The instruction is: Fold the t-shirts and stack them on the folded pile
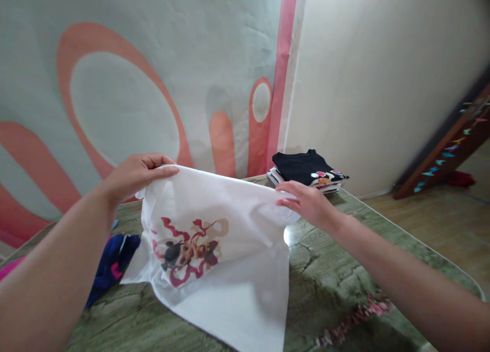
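A white T-shirt (245, 285) with a printed cartoon figure and red ribbons hangs between my two hands, its lower part draping onto the table. My left hand (143, 173) pinches its upper left edge, thumb on the near side. At the upper right edge, my right hand (302, 201) grips the cloth between thumb and fingers. The top edge runs fairly straight from one hand to the other, and the fabric below hangs in loose folds. Part of what may be a sleeve bunches beneath my right hand.
Folded shirts, a black one (302, 168) on top, are stacked at the table's far corner. Dark blue cloth (115, 262) lies at the left beside pink fabric (11, 267). The green marble-patterned table (325, 275) meets a printed banner (229, 45) and a pale wall (363, 86) behind.
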### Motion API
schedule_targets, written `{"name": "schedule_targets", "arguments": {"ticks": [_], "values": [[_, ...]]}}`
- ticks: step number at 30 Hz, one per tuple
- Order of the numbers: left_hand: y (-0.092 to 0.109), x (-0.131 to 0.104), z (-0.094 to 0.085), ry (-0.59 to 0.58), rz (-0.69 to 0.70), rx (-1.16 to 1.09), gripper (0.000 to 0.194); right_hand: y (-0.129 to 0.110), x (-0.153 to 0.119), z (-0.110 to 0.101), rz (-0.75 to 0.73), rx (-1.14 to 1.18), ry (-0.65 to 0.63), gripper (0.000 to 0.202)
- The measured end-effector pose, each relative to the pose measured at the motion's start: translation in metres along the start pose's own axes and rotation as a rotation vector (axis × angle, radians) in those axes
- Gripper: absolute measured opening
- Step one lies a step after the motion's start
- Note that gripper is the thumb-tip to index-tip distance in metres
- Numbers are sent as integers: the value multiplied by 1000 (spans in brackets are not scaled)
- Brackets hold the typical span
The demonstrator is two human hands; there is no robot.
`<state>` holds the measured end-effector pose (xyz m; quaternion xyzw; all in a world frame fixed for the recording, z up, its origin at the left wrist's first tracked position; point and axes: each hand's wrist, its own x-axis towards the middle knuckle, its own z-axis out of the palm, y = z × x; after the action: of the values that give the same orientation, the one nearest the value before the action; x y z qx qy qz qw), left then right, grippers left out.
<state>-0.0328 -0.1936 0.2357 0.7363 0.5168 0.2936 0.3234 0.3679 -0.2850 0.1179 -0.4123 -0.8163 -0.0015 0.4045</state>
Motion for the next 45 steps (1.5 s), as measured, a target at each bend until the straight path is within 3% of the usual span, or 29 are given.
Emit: {"name": "schedule_targets", "arguments": {"ticks": [14,21,25,29,34,45], "values": [[-31,14,-5,-33,-96,-21,46,20,-22,-2,381,227,-62,18],[-39,16,-5,-58,-132,-6,49,25,-25,0,412,272,-64,17],[-41,16,-5,-62,-122,2,48,20,-24,-3,329,267,-105,13],[-42,16,-3,-69,-113,1,45,20,-25,-5,282,275,-125,21],[-42,14,-2,-72,-110,1,44,26,-27,-4,341,354,-129,29],[-40,12,1,-58,-140,-6,44,27,-29,4,347,350,19,22]]}}
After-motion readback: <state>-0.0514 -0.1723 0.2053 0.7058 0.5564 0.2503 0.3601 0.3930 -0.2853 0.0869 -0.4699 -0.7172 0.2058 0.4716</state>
